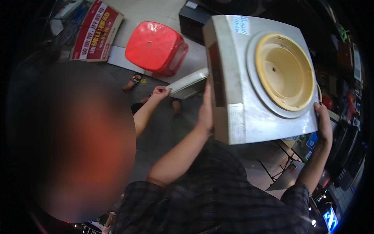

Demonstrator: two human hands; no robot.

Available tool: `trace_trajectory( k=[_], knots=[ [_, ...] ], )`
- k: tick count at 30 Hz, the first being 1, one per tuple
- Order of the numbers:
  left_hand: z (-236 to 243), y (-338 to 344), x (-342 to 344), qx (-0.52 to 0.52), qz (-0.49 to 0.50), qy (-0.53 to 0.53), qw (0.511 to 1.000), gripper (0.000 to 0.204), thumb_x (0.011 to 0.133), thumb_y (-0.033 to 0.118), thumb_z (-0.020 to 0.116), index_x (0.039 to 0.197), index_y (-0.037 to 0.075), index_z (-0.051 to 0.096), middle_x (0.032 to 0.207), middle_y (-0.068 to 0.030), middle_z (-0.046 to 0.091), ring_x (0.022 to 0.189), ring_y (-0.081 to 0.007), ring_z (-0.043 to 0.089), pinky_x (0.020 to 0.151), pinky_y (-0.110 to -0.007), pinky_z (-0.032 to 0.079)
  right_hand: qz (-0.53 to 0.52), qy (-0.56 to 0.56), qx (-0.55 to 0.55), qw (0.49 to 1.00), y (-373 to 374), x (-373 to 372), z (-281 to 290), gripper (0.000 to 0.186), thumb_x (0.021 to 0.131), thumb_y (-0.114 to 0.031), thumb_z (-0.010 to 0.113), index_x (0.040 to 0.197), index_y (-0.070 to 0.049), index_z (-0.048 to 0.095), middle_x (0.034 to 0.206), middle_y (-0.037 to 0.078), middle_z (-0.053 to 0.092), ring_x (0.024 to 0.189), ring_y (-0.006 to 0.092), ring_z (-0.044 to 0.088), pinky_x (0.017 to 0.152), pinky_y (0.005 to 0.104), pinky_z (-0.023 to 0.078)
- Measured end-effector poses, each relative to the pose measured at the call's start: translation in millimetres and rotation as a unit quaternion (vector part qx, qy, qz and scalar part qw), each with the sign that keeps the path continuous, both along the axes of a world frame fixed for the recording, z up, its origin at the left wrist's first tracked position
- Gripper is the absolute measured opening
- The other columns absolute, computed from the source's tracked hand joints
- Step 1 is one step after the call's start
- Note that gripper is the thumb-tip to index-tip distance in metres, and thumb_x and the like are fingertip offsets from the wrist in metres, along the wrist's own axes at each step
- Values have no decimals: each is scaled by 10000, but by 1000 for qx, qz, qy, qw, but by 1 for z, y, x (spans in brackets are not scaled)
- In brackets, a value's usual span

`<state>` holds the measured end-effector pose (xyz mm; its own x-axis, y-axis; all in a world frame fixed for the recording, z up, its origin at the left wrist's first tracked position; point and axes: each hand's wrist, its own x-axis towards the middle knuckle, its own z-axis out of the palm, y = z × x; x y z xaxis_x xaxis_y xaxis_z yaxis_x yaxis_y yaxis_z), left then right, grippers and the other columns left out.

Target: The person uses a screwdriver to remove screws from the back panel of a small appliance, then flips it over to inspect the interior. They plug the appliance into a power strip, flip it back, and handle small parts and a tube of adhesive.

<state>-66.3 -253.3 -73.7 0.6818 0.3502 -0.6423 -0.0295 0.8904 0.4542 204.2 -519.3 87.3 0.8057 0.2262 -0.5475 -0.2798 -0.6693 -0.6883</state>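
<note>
A boxy silver-white water dispenser (pixel 249 124) stands right in front of me, its top turned toward me. A round cream-coloured bottle well (pixel 276 72) with a small hole in its bottom is set into that top. My left hand (pixel 205 111) presses along the dispenser's left side, fingers stretched up it and partly hidden. Over the right edge my right hand (pixel 324 123) is hooked, thumb on top and fingers out of sight. Another person's hand (pixel 161 92) holds the end of a pale flat panel (pixel 189 82) that sticks out at the dispenser's left side.
Beyond the panel is a red plastic stool (pixel 152 46). A red-and-white printed carton (pixel 97 33) lies at the far left, and a dark box (pixel 191 21) sits behind the dispenser. The other person, blurred, fills the left. Cluttered shelves (pixel 350 78) line the right side.
</note>
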Motion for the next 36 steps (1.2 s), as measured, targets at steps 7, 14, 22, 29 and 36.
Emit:
trace_trajectory(
  k=[7, 14, 22, 29, 36],
  knots=[
    [21, -22, 7, 157, -29, -3, 987, 753, 1104, 565, 271, 1607, 5, 251, 1572, -135, 400, 1427, -250, 403, 1187, -345, 300, 146, 24, -121, 982, -2, 26, 7, 563, 1097, -444, 452, 1374, 22, 601, 1284, 87, 673, 1136, 118, 604, 1017, 262, 438],
    [-42, -13, -16, 389, -110, 38, 914, 658, 1097, 442, 414, 1517, -63, 374, 1570, -296, 357, 1476, -398, 354, 1215, -410, 278, 67, -48, -100, 992, 0, 16, -7, 571, 1090, -457, 468, 1422, -5, 575, 1293, 77, 666, 1132, 132, 612, 1023, 272, 447],
    [-216, 21, -63, 371, -599, 316, 635, 739, 1037, 515, 465, 1455, -94, 429, 1419, -374, 508, 1366, -463, 487, 1188, -491, 316, 12, -107, -75, 991, 0, 11, -21, 663, 1058, -514, 505, 1519, -38, 482, 1405, 137, 611, 1212, 181, 613, 1059, 308, 450],
    [-280, -54, -58, 165, -437, 264, 844, 939, 983, 749, 319, 1546, -1, 357, 1445, -297, 520, 1364, -422, 491, 1175, -464, 328, -35, -130, -38, 990, -10, 28, -28, 622, 1075, -416, 496, 1563, -36, 421, 1560, 112, 486, 1430, 213, 454, 1187, 321, 327],
    [-271, -124, -35, -118, -189, 66, 973, 814, 981, 786, 355, 1514, 179, 452, 1430, -69, 570, 1211, -239, 576, 1055, -444, 430, -30, -146, -62, 987, -17, 31, -28, 639, 1084, -406, 460, 1587, -25, 362, 1628, 112, 388, 1490, 214, 370, 1228, 336, 263]
  ],
)
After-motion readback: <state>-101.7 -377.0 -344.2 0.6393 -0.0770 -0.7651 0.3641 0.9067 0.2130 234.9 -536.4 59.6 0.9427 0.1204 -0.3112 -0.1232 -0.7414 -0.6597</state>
